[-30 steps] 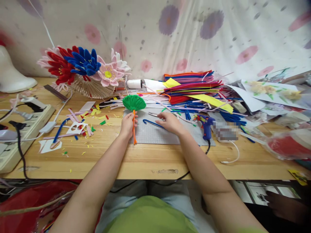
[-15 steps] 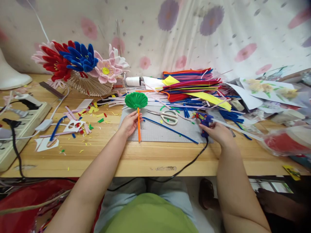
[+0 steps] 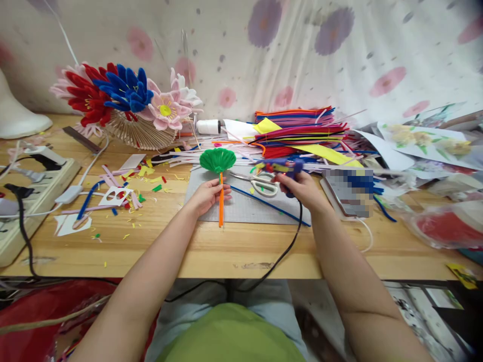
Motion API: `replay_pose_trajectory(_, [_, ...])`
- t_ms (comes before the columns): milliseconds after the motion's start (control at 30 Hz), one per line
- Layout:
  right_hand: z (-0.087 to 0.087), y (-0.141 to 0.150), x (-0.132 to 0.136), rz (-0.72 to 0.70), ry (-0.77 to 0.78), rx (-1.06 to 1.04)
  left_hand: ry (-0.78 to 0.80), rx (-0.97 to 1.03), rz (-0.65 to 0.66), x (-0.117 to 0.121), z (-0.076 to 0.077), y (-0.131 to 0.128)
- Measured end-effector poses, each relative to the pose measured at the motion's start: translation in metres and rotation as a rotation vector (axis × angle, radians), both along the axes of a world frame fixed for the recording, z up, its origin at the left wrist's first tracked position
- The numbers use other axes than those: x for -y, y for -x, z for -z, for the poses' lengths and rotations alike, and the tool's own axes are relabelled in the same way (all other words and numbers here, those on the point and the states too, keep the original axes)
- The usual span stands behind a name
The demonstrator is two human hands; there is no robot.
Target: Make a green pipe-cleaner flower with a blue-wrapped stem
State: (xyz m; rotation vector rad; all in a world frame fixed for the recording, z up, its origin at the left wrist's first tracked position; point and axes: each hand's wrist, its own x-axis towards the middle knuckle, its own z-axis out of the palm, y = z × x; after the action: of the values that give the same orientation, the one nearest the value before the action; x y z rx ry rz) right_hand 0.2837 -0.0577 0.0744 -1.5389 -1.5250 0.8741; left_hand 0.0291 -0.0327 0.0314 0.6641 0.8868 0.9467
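Upright between the fingers of my left hand [image 3: 207,197] is a green pipe-cleaner piece [image 3: 218,160], fan-shaped, on an orange stem [image 3: 221,206]. My right hand [image 3: 302,190] is wrapped round a blue hot glue gun [image 3: 290,171], whose nozzle end points left toward the green piece without touching it. The gun is smeared by motion. Below it, white-handled scissors [image 3: 266,188] and a long blue pipe cleaner [image 3: 264,202] lie on a grey cutting mat [image 3: 241,211].
Bundled pipe cleaners [image 3: 298,130] lie at the back. A fan with fabric-like flowers [image 3: 128,93] stands back left, a power strip [image 3: 41,201] at far left. Scraps litter the left side. A phone [image 3: 349,193] lies right of the mat; the gun's black cord [image 3: 283,256] crosses the table edge.
My right hand has brought the glue gun left, closer to the green piece, uncovering the phone. The long white stick behind the gun no longer shows. My left hand has shifted slightly right.
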Motion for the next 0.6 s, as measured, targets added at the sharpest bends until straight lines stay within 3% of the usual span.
replay_pose_trajectory(167, [0.002, 0.044, -0.018, -0.213, 0.042, 0.100, -0.046, -0.078, 0.081, 0.003, 0.001, 0.001])
replay_pose_trajectory(400, [0.019, 0.038, -0.021, -0.104, -0.046, 0.165, -0.080, -0.142, 0.030, 0.002, 0.002, -0.002])
replay_pose_trajectory(600, [0.024, 0.038, -0.020, -0.118, -0.059, 0.206, -0.088, -0.179, 0.049, 0.004, 0.001, -0.003])
